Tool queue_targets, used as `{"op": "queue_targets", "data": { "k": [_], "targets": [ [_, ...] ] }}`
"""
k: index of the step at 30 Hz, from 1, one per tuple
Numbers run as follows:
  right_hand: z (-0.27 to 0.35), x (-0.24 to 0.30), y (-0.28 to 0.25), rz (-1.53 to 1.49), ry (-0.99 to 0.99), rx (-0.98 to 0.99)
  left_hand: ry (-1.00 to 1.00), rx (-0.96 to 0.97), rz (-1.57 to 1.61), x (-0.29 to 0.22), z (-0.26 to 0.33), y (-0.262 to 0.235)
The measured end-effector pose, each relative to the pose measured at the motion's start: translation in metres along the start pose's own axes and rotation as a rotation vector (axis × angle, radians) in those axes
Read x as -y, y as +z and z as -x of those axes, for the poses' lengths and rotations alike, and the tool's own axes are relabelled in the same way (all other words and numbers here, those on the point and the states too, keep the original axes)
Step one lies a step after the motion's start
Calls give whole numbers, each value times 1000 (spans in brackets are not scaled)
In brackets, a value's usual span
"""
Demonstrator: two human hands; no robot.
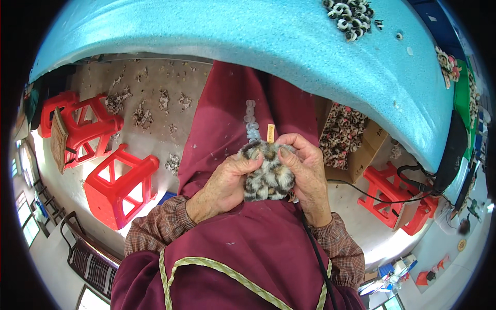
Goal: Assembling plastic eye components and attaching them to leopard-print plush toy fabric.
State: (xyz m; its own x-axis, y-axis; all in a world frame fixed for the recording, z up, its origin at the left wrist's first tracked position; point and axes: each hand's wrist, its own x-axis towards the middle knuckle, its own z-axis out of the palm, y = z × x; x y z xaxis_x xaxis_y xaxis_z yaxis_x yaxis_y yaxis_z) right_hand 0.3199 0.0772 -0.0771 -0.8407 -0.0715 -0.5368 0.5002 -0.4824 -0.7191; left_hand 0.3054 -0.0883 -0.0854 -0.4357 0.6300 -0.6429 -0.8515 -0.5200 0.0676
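Over my lap, both hands hold a small fluffy plush piece [269, 182] with white, black and brown spotted fur. My left hand [223, 181] grips its left side, thumb pressed on the upper fur. On the opposite side my right hand [308, 173] pinches it, its thumb lying on top and the fingers curled behind. A yellow fabric label [270, 133] sticks up from the far edge of the plush. Just beyond it, a row of translucent round discs [251, 121] lies against my dark red apron [217, 111]. The underside of the plush is hidden.
A blue-covered table [248, 33] curves across the far side, bearing a pile of small black-and-white pieces [351, 18]. Below its right part stands a cardboard box [364, 150] full of small furry pieces. Red plastic stools [121, 186] stand on both sides; fur scraps [142, 116] litter the floor.
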Motion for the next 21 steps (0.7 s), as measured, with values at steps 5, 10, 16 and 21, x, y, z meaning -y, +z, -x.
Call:
{"op": "queue_targets", "data": {
  "k": [5,10,16,21],
  "targets": [
    [-3,-9,-11,524,-193,5,56,-137,-150,-2,-5,-7],
    [33,96,-35,740,-446,-120,177,-68,-211,-15,3,3],
    [-14,205,-95,648,-765,-579,250,-84,-259,-25,-5,14],
    [-74,230,-103,1127,-920,-440,209,-126,-249,-24,-5,16]
  ]
}}
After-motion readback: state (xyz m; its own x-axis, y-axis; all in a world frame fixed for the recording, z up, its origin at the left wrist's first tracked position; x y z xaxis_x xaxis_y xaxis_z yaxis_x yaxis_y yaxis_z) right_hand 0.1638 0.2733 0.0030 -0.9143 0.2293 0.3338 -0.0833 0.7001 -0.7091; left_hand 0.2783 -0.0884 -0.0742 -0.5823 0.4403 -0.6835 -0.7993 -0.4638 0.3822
